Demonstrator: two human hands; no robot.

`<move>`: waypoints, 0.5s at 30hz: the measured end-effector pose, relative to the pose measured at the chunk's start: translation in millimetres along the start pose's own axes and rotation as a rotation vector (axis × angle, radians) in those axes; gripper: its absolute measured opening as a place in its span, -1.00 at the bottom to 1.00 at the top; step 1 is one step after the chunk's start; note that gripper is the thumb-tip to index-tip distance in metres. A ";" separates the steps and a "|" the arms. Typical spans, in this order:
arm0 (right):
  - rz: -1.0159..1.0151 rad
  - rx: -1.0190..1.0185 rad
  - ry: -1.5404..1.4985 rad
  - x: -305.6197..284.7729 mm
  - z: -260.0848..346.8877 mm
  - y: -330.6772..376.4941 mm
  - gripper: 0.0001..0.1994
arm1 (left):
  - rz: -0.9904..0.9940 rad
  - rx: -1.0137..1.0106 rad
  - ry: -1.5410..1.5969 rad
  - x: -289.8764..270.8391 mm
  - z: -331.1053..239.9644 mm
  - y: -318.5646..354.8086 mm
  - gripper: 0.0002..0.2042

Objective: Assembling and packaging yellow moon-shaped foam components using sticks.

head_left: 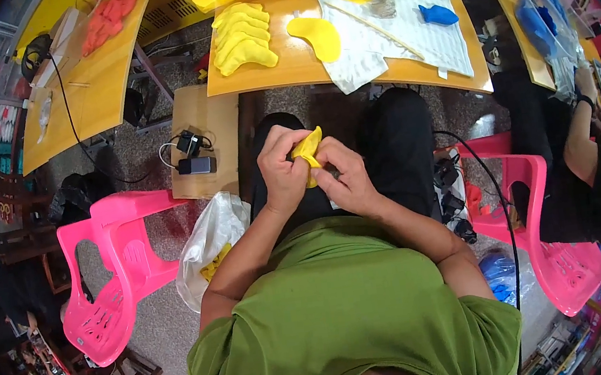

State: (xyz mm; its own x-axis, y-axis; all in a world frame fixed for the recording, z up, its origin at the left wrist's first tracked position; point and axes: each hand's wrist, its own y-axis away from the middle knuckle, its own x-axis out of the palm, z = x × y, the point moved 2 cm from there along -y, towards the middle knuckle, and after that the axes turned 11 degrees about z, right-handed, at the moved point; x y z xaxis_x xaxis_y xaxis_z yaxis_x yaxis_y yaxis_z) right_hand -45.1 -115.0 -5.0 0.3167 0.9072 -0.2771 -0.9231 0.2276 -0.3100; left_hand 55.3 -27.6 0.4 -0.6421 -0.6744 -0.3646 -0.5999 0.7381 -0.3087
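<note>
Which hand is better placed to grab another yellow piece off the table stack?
Probably left. The stack of yellow pieces lies ahead on the left hand's side. Both hands pinch the yellow piece above the lap; the right hand would have to cross over.

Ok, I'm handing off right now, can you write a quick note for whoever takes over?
Left hand and right hand: both pinch one yellow piece above the lap.
On the wooden table: a stack of finished-looking yellow pieces, one flat yellow piece, a white cloth and a small blue piece.
Done: the stack, apparently.
Left: the piece in hand and probably the flat one.
</note>
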 end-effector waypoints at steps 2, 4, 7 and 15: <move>-0.056 0.041 0.089 1.3 -14.9 2.7 -0.90 | -0.060 -0.014 -0.069 7.1 3.9 3.8 -0.83; -0.136 0.213 0.398 3.7 -32.1 1.9 -0.90 | -0.059 -0.068 -0.103 22.4 17.5 13.9 -0.86; -0.074 0.337 0.495 11.5 -45.9 7.6 -0.89 | -0.098 -0.264 0.021 35.7 38.0 29.4 -0.87; -0.025 0.346 0.410 15.4 -46.3 10.7 -0.89 | -0.196 -0.529 0.649 36.4 55.4 53.2 -0.88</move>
State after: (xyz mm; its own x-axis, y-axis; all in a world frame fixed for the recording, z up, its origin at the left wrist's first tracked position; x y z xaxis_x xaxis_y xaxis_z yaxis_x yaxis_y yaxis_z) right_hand -40.0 -115.0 -54.8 0.3349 0.7032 -0.6272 -0.9101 0.4137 -0.0221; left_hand 26.4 -11.7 -77.9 -0.5529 -0.7859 0.2768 -0.7684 0.6094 0.1954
